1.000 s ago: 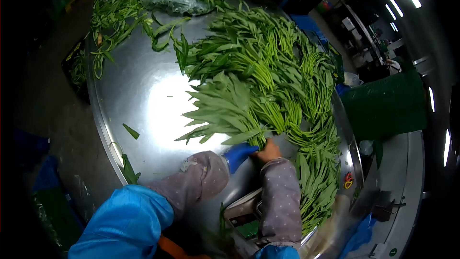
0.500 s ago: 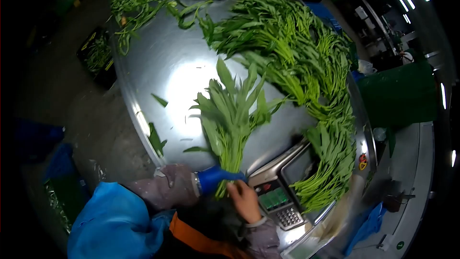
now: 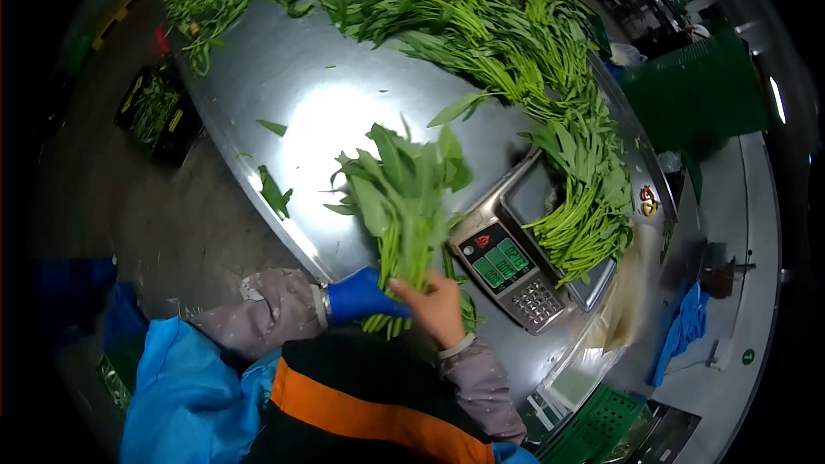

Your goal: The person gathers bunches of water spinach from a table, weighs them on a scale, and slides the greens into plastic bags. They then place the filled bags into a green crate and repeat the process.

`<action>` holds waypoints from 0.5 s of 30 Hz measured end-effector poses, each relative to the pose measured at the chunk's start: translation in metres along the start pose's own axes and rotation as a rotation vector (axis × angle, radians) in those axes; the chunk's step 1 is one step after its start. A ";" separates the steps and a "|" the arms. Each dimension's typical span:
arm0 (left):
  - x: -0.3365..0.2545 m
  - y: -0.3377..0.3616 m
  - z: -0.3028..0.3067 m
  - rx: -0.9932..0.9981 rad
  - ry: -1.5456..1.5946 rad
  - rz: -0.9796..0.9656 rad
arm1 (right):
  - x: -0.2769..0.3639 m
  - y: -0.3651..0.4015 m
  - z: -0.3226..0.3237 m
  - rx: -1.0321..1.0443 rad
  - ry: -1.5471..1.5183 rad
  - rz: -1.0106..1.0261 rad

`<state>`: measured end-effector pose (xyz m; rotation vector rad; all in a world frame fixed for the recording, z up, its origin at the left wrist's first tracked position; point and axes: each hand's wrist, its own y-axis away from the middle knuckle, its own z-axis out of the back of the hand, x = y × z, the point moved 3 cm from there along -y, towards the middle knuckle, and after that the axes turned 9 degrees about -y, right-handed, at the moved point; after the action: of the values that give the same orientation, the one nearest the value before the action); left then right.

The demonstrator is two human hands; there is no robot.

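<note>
One gloved hand [image 3: 364, 296], one bare hand [image 3: 440, 311] (two in all), one held bunch [image 3: 400, 198], one scale [image 3: 500, 268], one steel table [image 3: 266, 69], one black crate [image 3: 186, 127].

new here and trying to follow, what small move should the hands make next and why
Probably the right hand should draw the stems closer together: it is right beside them, the left hand holds the bunch low, and the leaves above splay apart.
</note>
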<state>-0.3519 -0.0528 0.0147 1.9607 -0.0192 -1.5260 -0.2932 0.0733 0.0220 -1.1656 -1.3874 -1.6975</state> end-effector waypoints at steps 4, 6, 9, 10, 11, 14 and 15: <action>0.016 -0.003 0.009 -0.030 0.300 0.250 | -0.003 -0.009 0.010 -0.039 -0.065 -0.058; 0.047 -0.018 0.005 -0.046 0.423 0.280 | -0.015 -0.011 0.014 -0.045 -0.020 -0.059; 0.043 -0.011 0.009 -0.076 0.419 0.300 | -0.035 -0.020 0.029 -0.090 0.161 -0.053; 0.041 -0.006 0.013 -0.090 0.390 0.297 | -0.041 -0.021 0.029 -0.042 0.105 -0.096; 0.041 -0.003 0.014 -0.064 0.330 0.294 | -0.045 -0.021 0.030 0.004 0.049 -0.141; 0.037 -0.006 0.012 -0.029 0.297 0.237 | -0.024 -0.015 0.024 0.175 -0.075 -0.479; 0.027 0.000 0.013 -0.062 0.250 0.261 | -0.009 -0.016 0.032 0.101 0.131 -0.180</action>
<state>-0.3546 -0.0692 -0.0100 1.9978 -0.1164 -1.0973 -0.2970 0.1073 0.0091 -0.8801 -1.5141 -1.7706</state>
